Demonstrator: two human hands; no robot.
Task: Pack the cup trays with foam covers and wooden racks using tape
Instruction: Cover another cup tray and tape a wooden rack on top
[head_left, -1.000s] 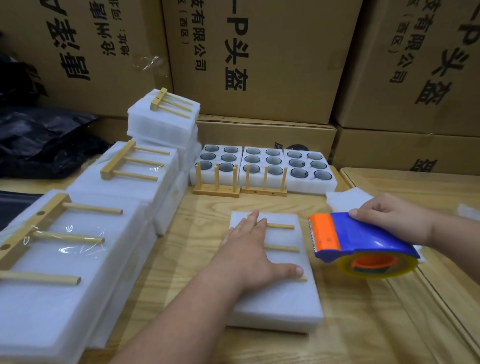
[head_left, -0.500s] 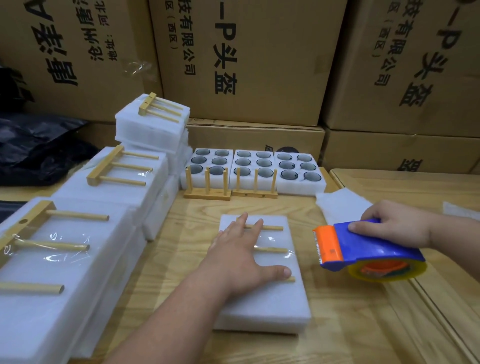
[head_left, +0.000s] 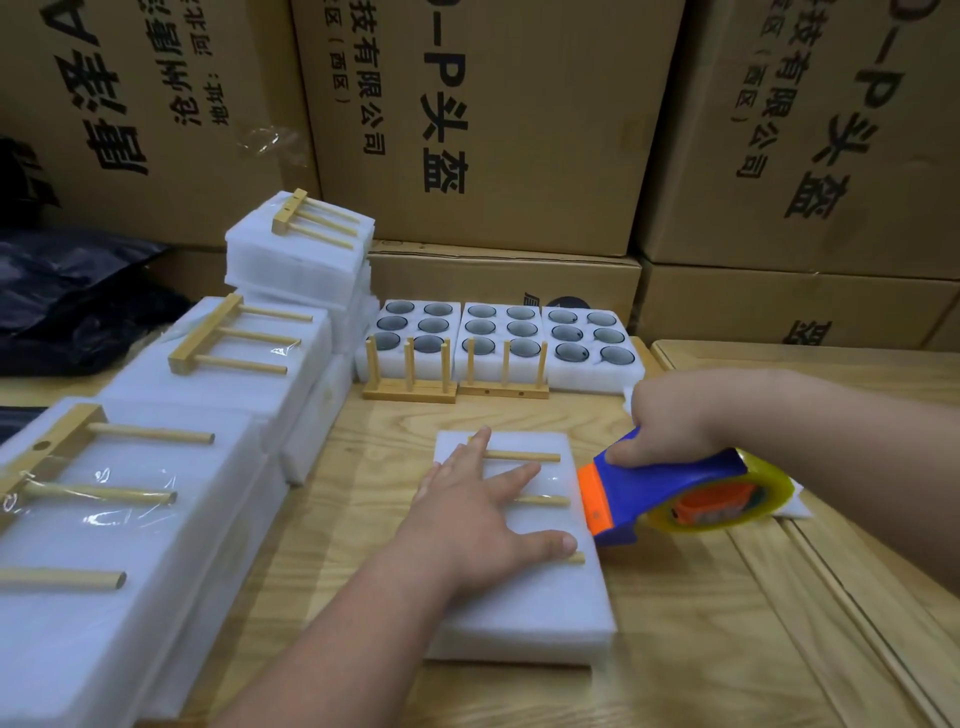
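Note:
A white foam-covered cup tray (head_left: 540, 608) lies in the middle of the wooden table with a wooden rack (head_left: 524, 457) flat on top. My left hand (head_left: 478, 514) presses flat on the rack, fingers spread, hiding its base bar. My right hand (head_left: 675, 415) grips a blue and orange tape dispenser (head_left: 670, 488) whose orange mouth touches the tray's right edge. Three uncovered foam trays of cups (head_left: 498, 338) sit at the back, with two upright wooden racks (head_left: 452, 384) in front of them.
Packed foam trays with taped racks (head_left: 156, 467) are stacked along the left side, higher at the back (head_left: 301, 249). Cardboard boxes (head_left: 493, 130) wall off the rear. A black plastic bag (head_left: 67, 301) lies far left. A foam sheet (head_left: 795, 509) lies under the dispenser.
My right hand brought the tape dispenser leftward and down until its orange mouth reached the tray's right edge. My left hand stayed pressed on the rack.

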